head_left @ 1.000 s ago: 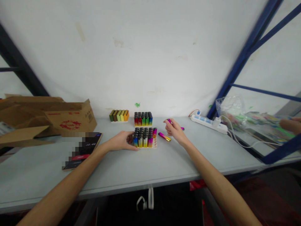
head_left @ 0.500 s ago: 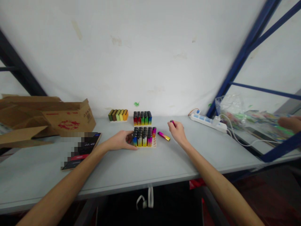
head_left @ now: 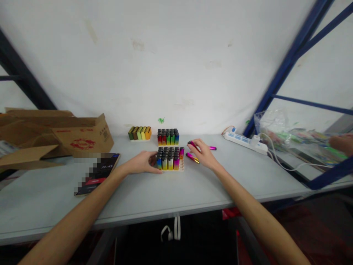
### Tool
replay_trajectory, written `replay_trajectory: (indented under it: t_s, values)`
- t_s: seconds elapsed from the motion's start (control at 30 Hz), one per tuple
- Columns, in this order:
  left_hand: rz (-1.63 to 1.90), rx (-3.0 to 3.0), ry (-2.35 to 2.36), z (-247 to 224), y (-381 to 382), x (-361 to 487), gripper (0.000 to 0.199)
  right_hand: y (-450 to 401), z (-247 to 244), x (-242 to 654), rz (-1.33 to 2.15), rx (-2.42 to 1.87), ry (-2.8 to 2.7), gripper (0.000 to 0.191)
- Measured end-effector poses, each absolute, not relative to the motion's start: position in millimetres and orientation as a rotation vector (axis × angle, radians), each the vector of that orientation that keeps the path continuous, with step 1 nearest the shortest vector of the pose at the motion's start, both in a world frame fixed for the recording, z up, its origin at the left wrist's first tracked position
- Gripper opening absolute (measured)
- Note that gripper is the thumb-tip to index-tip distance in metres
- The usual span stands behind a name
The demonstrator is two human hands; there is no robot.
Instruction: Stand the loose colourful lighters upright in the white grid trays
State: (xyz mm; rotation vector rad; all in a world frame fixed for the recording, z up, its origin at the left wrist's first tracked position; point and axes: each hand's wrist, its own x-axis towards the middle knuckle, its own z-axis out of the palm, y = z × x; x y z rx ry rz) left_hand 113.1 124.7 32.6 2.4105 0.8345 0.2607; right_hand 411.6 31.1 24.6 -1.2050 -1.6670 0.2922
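My left hand (head_left: pixel 142 162) curls around the left side of the front tray of lighters (head_left: pixel 168 159), its thumb along the near edge. That tray holds several upright black-topped lighters, with bare slots (head_left: pixel 181 166) at its right end. Just right of the tray, my right hand (head_left: pixel 203 152) has its fingers closed on a pink lighter (head_left: pixel 193 145), tilted above the table. A pink-and-yellow lighter (head_left: pixel 192 158) lies beneath these fingers, and another pink lighter (head_left: pixel 212 148) lies behind the hand.
Two more lighter sets, one multicoloured (head_left: pixel 168 137) and one green-to-orange (head_left: pixel 139 133), stand near the wall. Left are an open cardboard box (head_left: pixel 85 138) and a phone (head_left: pixel 100 171). Right are a power strip (head_left: pixel 245 142), cables, plastic bags (head_left: pixel 273 125) and another person's hand (head_left: pixel 342 144).
My right hand has shifted slightly left toward the tray, and the pink lighter between its fingers now shows more fully. A lighter behind that hand has come into view. My left hand stays at the tray.
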Motion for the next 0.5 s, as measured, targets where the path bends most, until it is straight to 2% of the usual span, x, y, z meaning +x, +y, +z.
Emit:
replay_trajectory:
  t_s: [0.07,0.23,0.5]
  values:
    - [0.26,2.412,0.842,33.1,124.3,113.1,0.061,27.7,28.2,410.2,0.177,-1.236,-1.747,0.039]
    - [0.237,2.433,0.863,34.2,124.7,113.1,0.064,21.2,34.6,403.8,0.271,-1.305,-1.903,0.04]
    - [0.253,2.428,0.854,32.8,125.8,112.1,0.067,25.3,29.6,401.7,0.177,-1.358,-1.92,0.04]
